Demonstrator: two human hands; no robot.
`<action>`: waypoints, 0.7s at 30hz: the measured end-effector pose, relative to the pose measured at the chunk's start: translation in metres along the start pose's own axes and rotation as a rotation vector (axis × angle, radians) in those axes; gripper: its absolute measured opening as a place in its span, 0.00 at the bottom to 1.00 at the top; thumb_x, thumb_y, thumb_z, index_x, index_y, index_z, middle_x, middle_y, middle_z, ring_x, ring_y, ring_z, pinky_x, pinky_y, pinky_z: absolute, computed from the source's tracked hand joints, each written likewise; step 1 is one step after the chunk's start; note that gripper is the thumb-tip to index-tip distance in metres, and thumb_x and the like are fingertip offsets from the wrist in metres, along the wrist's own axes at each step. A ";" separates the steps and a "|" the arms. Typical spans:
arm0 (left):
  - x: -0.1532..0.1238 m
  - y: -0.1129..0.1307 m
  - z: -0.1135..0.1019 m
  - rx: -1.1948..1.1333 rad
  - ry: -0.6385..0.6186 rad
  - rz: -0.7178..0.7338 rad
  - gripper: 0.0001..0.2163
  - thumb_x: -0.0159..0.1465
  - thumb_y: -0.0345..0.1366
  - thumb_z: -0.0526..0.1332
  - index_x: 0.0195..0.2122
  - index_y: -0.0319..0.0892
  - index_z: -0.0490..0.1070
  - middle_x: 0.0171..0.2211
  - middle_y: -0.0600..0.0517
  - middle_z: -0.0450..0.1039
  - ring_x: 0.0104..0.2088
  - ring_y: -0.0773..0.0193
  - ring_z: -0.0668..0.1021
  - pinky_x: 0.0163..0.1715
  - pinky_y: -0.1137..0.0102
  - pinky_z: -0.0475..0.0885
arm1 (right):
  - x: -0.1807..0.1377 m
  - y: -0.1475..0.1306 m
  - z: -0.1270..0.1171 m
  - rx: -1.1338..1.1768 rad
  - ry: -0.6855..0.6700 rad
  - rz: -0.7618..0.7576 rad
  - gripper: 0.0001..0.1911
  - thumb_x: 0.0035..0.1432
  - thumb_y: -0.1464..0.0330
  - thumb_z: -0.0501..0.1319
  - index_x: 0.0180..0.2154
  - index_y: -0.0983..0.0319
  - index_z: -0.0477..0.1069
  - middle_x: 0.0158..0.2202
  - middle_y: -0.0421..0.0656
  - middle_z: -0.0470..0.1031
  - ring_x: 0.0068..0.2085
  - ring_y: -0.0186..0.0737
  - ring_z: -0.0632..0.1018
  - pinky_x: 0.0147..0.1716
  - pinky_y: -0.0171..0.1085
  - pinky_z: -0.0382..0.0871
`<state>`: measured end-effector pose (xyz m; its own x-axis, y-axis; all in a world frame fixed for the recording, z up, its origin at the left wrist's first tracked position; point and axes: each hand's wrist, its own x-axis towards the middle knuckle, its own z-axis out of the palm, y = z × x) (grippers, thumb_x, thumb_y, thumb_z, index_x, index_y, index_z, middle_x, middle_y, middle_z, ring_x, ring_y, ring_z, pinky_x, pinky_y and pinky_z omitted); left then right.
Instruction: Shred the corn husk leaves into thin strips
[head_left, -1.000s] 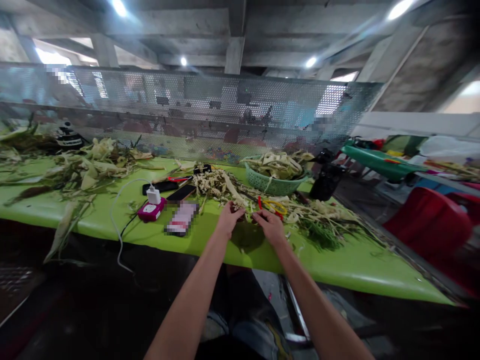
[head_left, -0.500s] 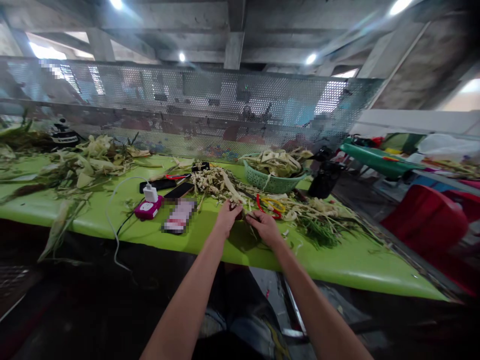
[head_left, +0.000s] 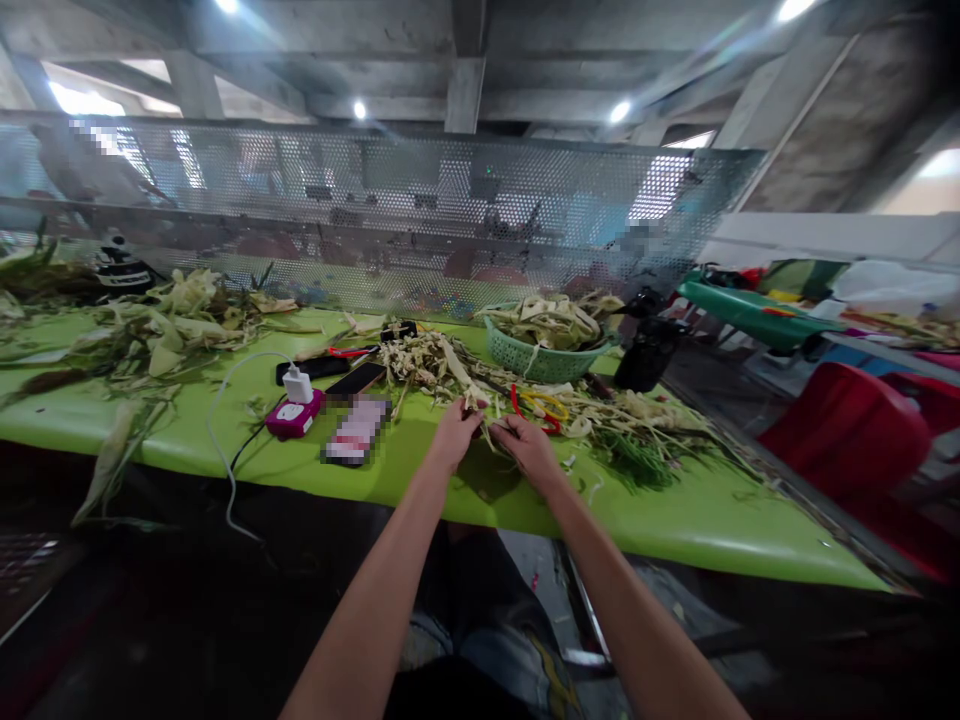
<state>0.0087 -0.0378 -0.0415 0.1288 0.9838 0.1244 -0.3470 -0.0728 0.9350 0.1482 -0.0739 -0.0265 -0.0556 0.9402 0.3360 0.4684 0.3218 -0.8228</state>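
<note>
My left hand (head_left: 452, 437) and my right hand (head_left: 527, 447) meet over the green table (head_left: 697, 520), just in front of a pile of pale dried leaf strips (head_left: 439, 362). Both hands have their fingers curled and pinched together on a small piece of the leaf material between them; what exactly it is stays too small to make out. Scissors with red and yellow handles (head_left: 541, 407) lie just beyond my right hand.
A teal basket (head_left: 540, 362) full of strips stands behind the hands. Left of them lie a blurred card (head_left: 355, 430), a pink charger block (head_left: 295, 414) with a white cable, and dark phones (head_left: 356, 380). More husks (head_left: 172, 320) cover the far left. A perforated metal screen (head_left: 420, 210) backs the table.
Both hands have shifted slightly up and away from me, staying together on the small piece. The camera has tilted a little.
</note>
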 end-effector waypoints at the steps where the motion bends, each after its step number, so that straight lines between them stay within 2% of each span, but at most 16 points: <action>1: 0.000 0.000 0.000 0.003 -0.002 0.000 0.09 0.52 0.33 0.66 0.35 0.41 0.73 0.26 0.54 0.70 0.26 0.68 0.69 0.27 0.74 0.65 | 0.000 -0.001 0.000 0.004 0.002 0.003 0.22 0.49 0.49 0.61 0.21 0.60 0.64 0.20 0.37 0.62 0.25 0.36 0.63 0.24 0.34 0.56; 7: 0.000 0.000 0.000 -0.009 -0.010 0.004 0.09 0.52 0.34 0.66 0.35 0.40 0.74 0.23 0.55 0.69 0.23 0.70 0.67 0.26 0.75 0.64 | 0.000 -0.002 0.000 0.072 -0.006 0.030 0.20 0.48 0.51 0.62 0.22 0.60 0.66 0.20 0.37 0.63 0.25 0.36 0.63 0.24 0.34 0.56; 11: 0.003 -0.003 -0.003 -0.043 -0.005 -0.012 0.11 0.53 0.36 0.66 0.37 0.40 0.74 0.23 0.56 0.68 0.21 0.71 0.67 0.24 0.75 0.64 | -0.001 -0.005 0.000 0.171 -0.066 0.059 0.17 0.48 0.53 0.62 0.24 0.61 0.68 0.21 0.38 0.66 0.24 0.35 0.64 0.24 0.34 0.59; 16: 0.005 -0.008 -0.004 -0.102 0.018 -0.018 0.14 0.53 0.39 0.66 0.39 0.41 0.72 0.27 0.54 0.72 0.23 0.70 0.71 0.28 0.73 0.69 | -0.001 -0.008 0.000 0.298 -0.139 0.084 0.12 0.43 0.60 0.64 0.29 0.61 0.72 0.27 0.39 0.74 0.31 0.40 0.72 0.33 0.37 0.67; 21: 0.003 -0.006 -0.003 -0.130 0.020 -0.021 0.15 0.52 0.39 0.66 0.39 0.40 0.71 0.29 0.53 0.73 0.25 0.68 0.74 0.29 0.71 0.70 | -0.002 -0.006 0.000 0.371 -0.152 0.097 0.12 0.40 0.64 0.66 0.32 0.60 0.73 0.30 0.39 0.76 0.33 0.41 0.74 0.37 0.39 0.68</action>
<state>0.0084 -0.0335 -0.0477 0.1193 0.9881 0.0972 -0.4622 -0.0314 0.8862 0.1453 -0.0777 -0.0228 -0.1696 0.9649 0.2004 0.1298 0.2235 -0.9660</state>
